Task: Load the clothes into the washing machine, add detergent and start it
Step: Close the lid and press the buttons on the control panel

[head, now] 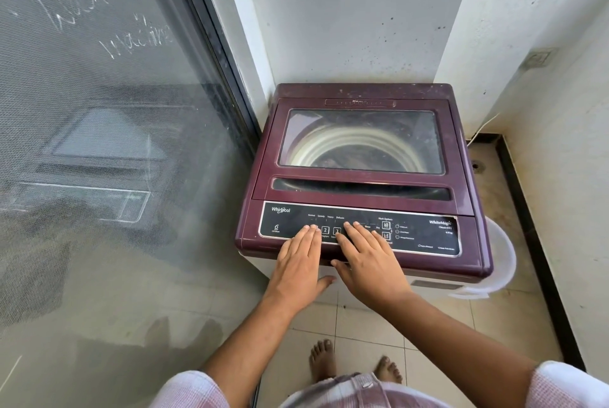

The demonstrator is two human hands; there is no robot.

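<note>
while both hands rest flat on the panel: nothing gripped
washing machine (359, 177): maroon top-loader, tucked in corner between glass door (99, 144) and white wall (346, 12)
lid (361, 140): shut, clear window, drum and some dark clothes dimly visible under it
control panel (425, 236): black strip along front edge, numbered buttons 2 and 3 visible between the hands
left hand (298, 262): palm down, fingers (311, 234) straight and together, tips on left button area, holding nothing
right hand (369, 259): palm down, fingers (357, 231) extended, slightly spread, tips on panel centre, holding nothing
white tub (497, 262): on floor just beside machine's right side
feet (323, 361): bare, on tiled floor (461, 325)
detergent: cannot tell
</note>
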